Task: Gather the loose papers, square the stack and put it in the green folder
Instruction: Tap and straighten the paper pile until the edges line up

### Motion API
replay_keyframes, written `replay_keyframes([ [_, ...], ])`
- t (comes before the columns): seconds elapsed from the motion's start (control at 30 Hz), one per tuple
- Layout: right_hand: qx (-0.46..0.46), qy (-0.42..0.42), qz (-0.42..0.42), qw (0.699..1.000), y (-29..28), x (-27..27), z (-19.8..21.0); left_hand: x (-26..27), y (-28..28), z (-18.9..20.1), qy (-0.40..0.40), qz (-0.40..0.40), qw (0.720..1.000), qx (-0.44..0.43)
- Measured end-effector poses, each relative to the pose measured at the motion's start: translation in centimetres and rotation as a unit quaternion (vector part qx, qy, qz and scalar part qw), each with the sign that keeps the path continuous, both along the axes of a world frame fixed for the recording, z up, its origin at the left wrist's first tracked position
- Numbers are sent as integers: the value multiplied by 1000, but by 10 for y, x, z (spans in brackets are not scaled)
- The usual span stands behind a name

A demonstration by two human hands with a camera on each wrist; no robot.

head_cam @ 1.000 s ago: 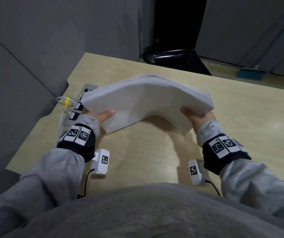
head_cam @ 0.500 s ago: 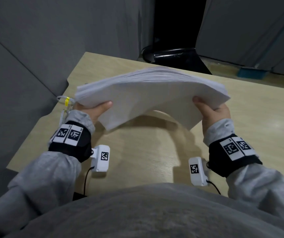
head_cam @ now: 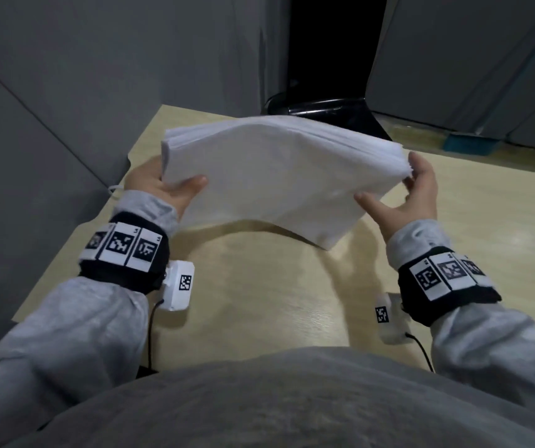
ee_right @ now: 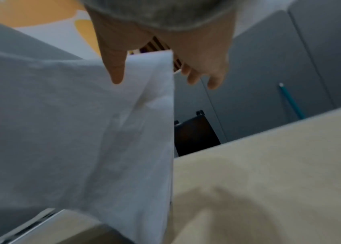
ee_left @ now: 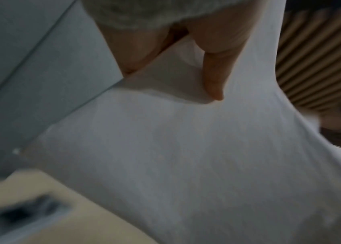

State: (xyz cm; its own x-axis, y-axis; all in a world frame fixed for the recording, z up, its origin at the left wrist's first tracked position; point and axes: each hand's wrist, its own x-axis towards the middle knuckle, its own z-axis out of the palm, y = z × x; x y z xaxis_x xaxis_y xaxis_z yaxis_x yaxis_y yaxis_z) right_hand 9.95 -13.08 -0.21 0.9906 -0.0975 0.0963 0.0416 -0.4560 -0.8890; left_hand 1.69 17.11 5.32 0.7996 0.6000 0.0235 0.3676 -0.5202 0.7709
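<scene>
Above the pale tabletop [head_cam: 259,302] I hold the paper stack [head_cam: 275,176] aloft: my left hand [head_cam: 159,189] pinches its left edge, thumb on top, while my right hand [head_cam: 411,195] cradles the right edge with loosely spread fingers.

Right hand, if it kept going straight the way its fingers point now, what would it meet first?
Probably nothing close: the right hand has its fingers beside the right edge of the paper stack, pointing past it toward the far grey partition. Depth is unclear.
</scene>
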Motion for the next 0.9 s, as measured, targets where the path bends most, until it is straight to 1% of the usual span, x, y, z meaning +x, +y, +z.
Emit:
replay_keyframes([
  [0.07,-77,-85,27,993,6,2,13,2,-11,24,-50,-41,995,76],
  [0.1,-104,-125,56,985,14,0,21,6,-14,32,-78,-80,989,99],
  [0.13,-120,-160,89,976,22,-2,29,11,-18,39,-86,-123,981,126],
  [0.17,-126,-187,123,966,31,-6,39,17,-22,42,-76,-149,978,124],
  [0.2,-127,-210,154,957,40,-8,49,19,-28,46,-62,-193,966,161],
  [0.23,-129,-229,181,948,48,-11,59,18,-37,49,-36,-221,950,219],
  [0.27,-134,-245,210,937,55,-13,67,16,-42,52,-38,-247,933,259],
  [0.3,-139,-249,244,927,60,-12,72,17,-41,49,-38,-277,905,319],
  [0.33,-148,-241,285,916,64,-13,76,15,-41,48,-47,-301,889,340],
  [0.37,-173,-221,316,906,66,-12,76,15,-41,46,-46,-315,887,336],
  [0.4,-183,-203,328,904,67,-15,77,16,-42,46,-54,-306,891,330],
  [0.43,-155,-190,323,914,66,-14,73,18,-41,47,-38,-288,901,322],
  [0.47,-95,-182,305,930,65,-13,70,19,-37,47,-27,-266,907,324],
  [0.53,21,-133,256,957,58,-11,68,22,-23,49,25,-198,925,323],
  [0.57,48,-113,227,966,54,-10,68,21,-15,50,49,-164,934,314],
  [0.63,71,-66,173,980,53,-14,73,21,-6,45,72,-116,945,297],
  [0.67,77,-77,159,981,51,-15,71,21,-6,43,64,-96,953,281],
  [0.73,72,-94,142,983,51,-19,73,19,-11,38,12,-59,978,201],
  [0.77,84,-97,125,984,51,-17,72,19,-14,36,-30,-46,987,149],
  [0.8,103,-92,106,985,50,-17,75,16,-18,38,-78,-40,991,102],
  [0.83,124,-95,79,985,48,-17,77,15,-22,42,-134,-45,989,53],
  [0.87,138,-112,62,982,47,-17,80,14,-24,46,-194,-63,979,2],
  [0.9,159,-130,49,977,46,-18,84,13,-26,50,-256,-93,961,-50],
])
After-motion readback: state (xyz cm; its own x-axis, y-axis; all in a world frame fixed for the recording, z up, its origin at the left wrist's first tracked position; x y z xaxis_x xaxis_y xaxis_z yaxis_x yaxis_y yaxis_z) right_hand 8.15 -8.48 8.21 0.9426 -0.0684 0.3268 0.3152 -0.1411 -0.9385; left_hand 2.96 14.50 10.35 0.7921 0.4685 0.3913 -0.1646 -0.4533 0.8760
